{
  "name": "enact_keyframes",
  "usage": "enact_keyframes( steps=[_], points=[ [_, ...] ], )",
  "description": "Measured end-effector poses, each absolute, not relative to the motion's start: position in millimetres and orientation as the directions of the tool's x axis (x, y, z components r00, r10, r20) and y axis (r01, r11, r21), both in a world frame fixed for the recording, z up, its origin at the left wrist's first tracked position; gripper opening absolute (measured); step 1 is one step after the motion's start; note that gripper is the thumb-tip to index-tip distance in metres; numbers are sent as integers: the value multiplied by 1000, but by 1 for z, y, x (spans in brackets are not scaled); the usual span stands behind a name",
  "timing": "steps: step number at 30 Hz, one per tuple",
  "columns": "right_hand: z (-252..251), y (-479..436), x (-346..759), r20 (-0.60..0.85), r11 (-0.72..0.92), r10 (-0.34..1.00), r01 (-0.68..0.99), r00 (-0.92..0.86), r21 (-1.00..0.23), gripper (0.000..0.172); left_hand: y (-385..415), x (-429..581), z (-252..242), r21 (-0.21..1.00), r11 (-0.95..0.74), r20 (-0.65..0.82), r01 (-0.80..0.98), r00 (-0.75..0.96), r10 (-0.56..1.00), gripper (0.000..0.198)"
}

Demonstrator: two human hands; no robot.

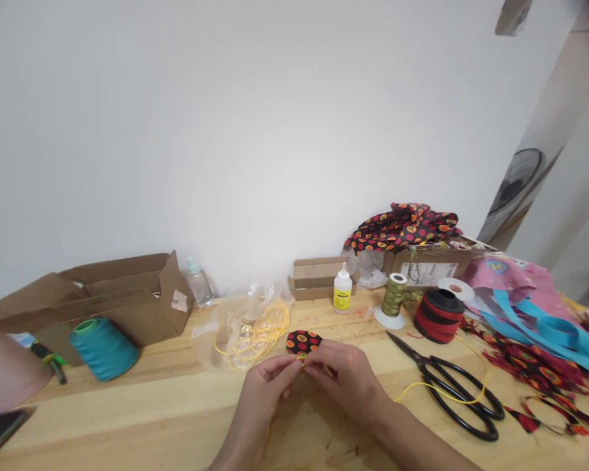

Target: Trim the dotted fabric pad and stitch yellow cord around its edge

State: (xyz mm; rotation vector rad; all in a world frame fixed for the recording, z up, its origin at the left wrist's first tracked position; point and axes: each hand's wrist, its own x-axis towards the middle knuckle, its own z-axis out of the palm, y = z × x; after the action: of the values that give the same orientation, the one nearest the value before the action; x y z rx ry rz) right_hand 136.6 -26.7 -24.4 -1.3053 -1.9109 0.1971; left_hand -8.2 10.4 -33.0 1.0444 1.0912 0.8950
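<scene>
Patch (304, 341) at 12 o'clock from the fingertips, visible part longest along 9–3; right hand (346, 376) nearer, overlapping its 4 o'clock edge. Left hand (273, 379) and right both pinch its near edge, tips close. Black cloth, red-orange print, rounded outline. Thin yellow cord (415, 384) curves over dark scissors (425, 362), 3 o'clock.

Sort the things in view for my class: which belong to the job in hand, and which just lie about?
In the job:
- patch, held by the left hand and right hand
- yellow cord across the scissors, probably
- scissors, perhaps; untouched

Lying about, it seems:
- teal cone
- clear bottle
- white bottle
- green spool
- blue strap
- fan
</scene>
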Motion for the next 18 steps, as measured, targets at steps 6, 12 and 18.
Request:
enact_keyframes(
  steps=[6,12,18],
  points=[
    [-27,-26,137,549,480,823,695,-144,-536,15,10,-9,-34,955,284,-260,-86,216,941,28],
    [-29,-26,136,550,480,826,662,-121,-576,12,6,-7,-28,943,295,-268,-151,175,947,25],
    [-30,-25,136,504,416,860,684,-83,-599,10,7,-5,-29,921,322,-300,-221,128,945,24]
  ],
)
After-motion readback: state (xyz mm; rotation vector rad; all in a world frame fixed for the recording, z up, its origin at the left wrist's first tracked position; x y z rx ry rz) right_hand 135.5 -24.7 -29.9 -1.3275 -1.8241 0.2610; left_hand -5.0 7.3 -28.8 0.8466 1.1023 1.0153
